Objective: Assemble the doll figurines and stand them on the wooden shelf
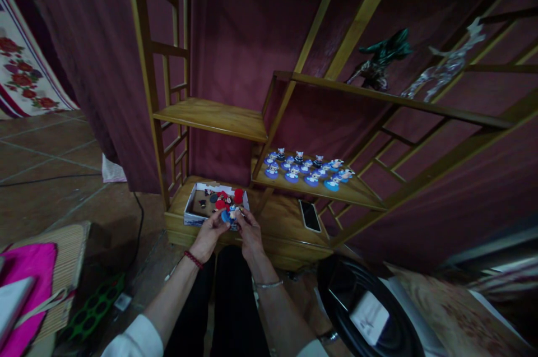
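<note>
The left hand (212, 232) and right hand (251, 228) are close together, fingers pinching one small blue-and-white figurine (232, 213) at the near edge of one white-rimmed cardboard box (200, 220); three black-and-white figurines (299, 157) and about ten blue-and-purple ones (292, 174) stand on one yellow-brown wooden shelf (357, 191)

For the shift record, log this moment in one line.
left hand: on figurine | right hand: on figurine | box: open, red pieces inside | shelf: figurines in rows | phone: right of box
</note>
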Demonstrator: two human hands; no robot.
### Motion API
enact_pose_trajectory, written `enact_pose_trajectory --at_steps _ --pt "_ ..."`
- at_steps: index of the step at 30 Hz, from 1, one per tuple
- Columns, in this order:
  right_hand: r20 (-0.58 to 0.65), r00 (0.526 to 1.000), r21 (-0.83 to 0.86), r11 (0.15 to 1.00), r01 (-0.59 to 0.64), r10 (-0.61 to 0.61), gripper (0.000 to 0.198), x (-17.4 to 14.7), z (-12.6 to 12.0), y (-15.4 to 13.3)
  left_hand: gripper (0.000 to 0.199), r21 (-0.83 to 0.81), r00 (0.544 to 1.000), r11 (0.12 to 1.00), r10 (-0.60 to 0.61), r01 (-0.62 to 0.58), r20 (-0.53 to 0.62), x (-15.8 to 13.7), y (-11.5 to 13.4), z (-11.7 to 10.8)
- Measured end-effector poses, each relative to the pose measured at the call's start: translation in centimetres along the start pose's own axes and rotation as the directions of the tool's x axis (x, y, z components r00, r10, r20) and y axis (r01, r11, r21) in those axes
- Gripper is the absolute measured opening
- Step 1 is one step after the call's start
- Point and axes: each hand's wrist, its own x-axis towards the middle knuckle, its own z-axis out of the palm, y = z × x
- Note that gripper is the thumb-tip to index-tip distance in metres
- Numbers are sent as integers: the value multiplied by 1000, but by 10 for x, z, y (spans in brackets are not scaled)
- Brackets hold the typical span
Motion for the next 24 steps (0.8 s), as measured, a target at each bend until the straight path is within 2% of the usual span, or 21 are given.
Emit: enact_pose_trajectory --at_steps 8,14,24 --pt "25 997 -73 995 70 -68 30 1 0 -1 52 12 1000 1000 -2 2 31 -3 4 4" --pt "45 993 -87 989 117 -113 27 1 -1 -4 43 42 997 999 -19 16 71 -7 9 8" --pt "96 985 -106 982 155 -145 25 -2 -2 -10 48 1 996 1000 -30 30 79 -8 9 9"
